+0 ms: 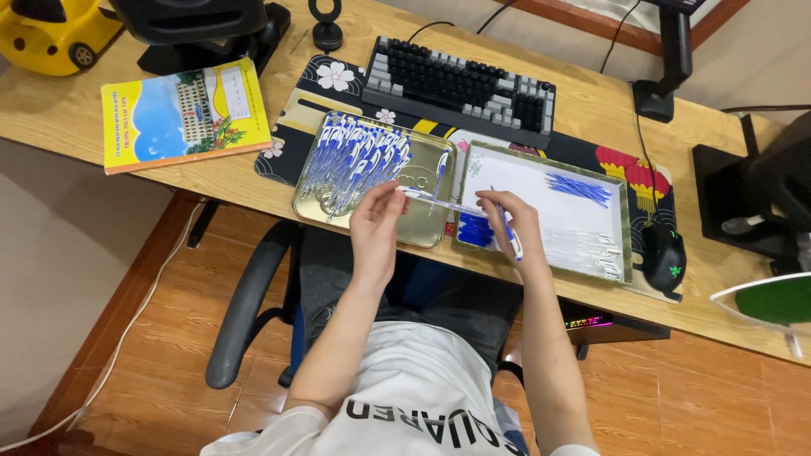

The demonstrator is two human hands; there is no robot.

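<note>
As both hands grip, clear pen barrel [439, 203], blue cap

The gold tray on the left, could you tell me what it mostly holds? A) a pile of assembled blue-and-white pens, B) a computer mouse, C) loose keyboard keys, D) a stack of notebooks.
A: the gold tray holds a pile of blue-and-white pens lying side by side, next to the left hand.
</note>
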